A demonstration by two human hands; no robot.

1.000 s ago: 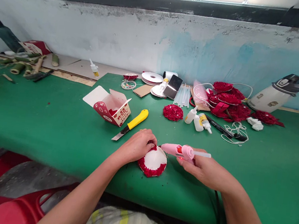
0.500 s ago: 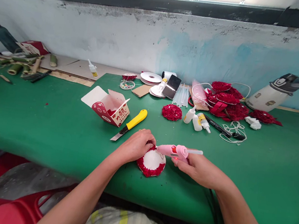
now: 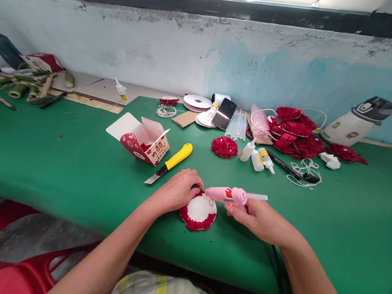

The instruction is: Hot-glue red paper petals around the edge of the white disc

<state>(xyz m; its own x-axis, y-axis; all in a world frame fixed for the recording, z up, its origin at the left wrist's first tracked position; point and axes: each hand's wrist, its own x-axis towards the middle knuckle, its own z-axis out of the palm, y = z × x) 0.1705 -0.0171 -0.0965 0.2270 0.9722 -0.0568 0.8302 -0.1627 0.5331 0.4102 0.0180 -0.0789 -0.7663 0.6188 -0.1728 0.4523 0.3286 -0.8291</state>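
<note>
My right hand [image 3: 257,217] is wrapped round the handle of a pink glue gun [image 3: 224,194], with a clear glue stick [image 3: 257,196] poking out of its back end. Its nozzle points left, at the upper edge of a white disc [image 3: 199,208] ringed with red crumpled material. The disc's upper right rim is bare white. My left hand [image 3: 182,189] grips the disc's upper left edge, fingers pinched close to the nozzle; whether they also hold a red piece I cannot tell. A yellow utility knife [image 3: 177,158] lies beyond my left hand, blade out, beside an opened red-and-white box [image 3: 146,141].
Beyond the disc lie a finished red round [image 3: 225,147], small glue bottles [image 3: 258,160], a black marker [image 3: 283,165] and white string. Along the wall are a phone [image 3: 225,113], glue sticks [image 3: 237,125], red rounds [image 3: 297,131] and a tilted bottle [image 3: 358,121]. The gun's cord [image 3: 278,278] hangs over the front edge.
The glue gun's back end has tipped up slightly, its nozzle staying at the disc's upper edge. The left hand keeps its hold; the whole view has shifted very slightly.
</note>
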